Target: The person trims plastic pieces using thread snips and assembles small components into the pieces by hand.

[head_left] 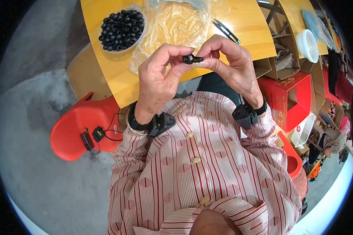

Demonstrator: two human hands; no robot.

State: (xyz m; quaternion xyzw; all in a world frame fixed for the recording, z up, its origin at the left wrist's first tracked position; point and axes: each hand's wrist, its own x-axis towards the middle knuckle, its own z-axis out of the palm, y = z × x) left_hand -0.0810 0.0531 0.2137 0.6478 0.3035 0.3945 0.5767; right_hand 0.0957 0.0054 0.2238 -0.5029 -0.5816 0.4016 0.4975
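My hands meet in front of me over the near edge of the yellow table, fingertips almost touching. Between thumb and fingers, my left hand pinches a small round black part with a shiny spot on it. A short black stem-like piece sticks out from its side, and my right hand grips that end. Whether the two pieces are joined cannot be told. Beyond my left hand stands a clear bowl full of similar round black parts. A clear plastic bag lies crumpled beyond both hands.
Black snips lie on the table, right of the bag. A red chair at left carries a small black device with a cable. To the right are a red box, cardboard boxes and a white bowl.
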